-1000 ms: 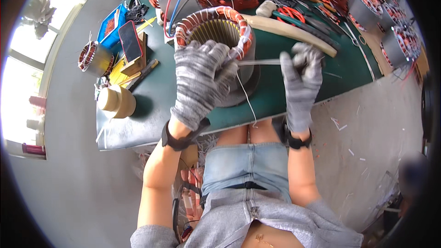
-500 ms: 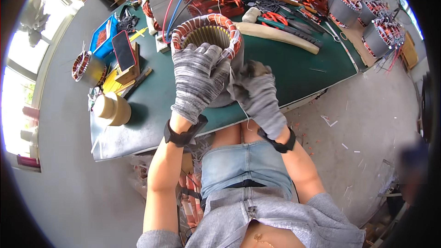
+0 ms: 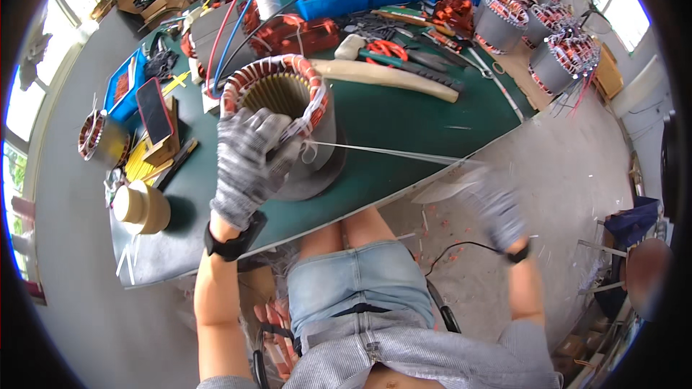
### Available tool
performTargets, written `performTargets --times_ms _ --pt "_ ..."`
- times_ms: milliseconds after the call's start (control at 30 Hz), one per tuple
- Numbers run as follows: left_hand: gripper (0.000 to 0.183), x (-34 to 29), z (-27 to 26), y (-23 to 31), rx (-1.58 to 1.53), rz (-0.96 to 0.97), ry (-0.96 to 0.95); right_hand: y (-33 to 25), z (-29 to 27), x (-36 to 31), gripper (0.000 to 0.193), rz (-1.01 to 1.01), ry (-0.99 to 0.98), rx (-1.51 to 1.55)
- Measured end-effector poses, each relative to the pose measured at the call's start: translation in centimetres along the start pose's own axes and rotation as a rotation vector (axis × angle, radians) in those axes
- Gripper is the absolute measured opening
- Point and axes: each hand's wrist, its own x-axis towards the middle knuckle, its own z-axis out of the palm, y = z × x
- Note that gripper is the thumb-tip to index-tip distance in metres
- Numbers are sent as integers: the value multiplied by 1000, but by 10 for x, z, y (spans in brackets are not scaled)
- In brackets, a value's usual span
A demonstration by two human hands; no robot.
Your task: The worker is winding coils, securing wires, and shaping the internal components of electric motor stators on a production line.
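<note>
An electric motor stator [image 3: 326,119] stands upright near the table's front edge, its orange-red windings laced with white cord and yellow strips lining its bore. My left hand [image 3: 249,162], in a grey knitted glove, closes over the winding at the near rim, its fingertips partly hidden. From that rim a white lacing cord [image 3: 393,150] stretches taut out past the table edge to my right hand [image 3: 491,205]. That gloved hand is smeared by motion and grips the cord, though single fingers do not show.
On the left are a tan stepped cylinder [image 3: 148,209], a phone [image 3: 154,111] on a wooden stand and a small stator [image 3: 101,137]. Behind the stator lie a pale curved bar [image 3: 389,75], hand tools and blue bins [image 3: 324,6]. Further stators [image 3: 562,61] stand at right.
My right hand has swung away from the stator to the right, drawing the white cord out straight. My left hand stays on the rim. The whole view has shifted.
</note>
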Motion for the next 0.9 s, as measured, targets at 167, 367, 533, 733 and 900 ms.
performTargets --times_ms 167,367,533,733,900 --pt "24 6 8 -3 32 104 93 24 -116 24 16 -150 110 -176" --pt "29 0 2 0 4 45 4 -5 -104 83 21 170 -54 360" --pt "29 4 0 6 -39 11 7 -16 -120 318 20 -668 477 -530" --pt "35 3 -4 -2 -12 86 -1 26 -99 475 35 -258 289 -926" --pt "25 5 -2 -9 -106 50 -29 32 -114 463 27 -394 344 -794"
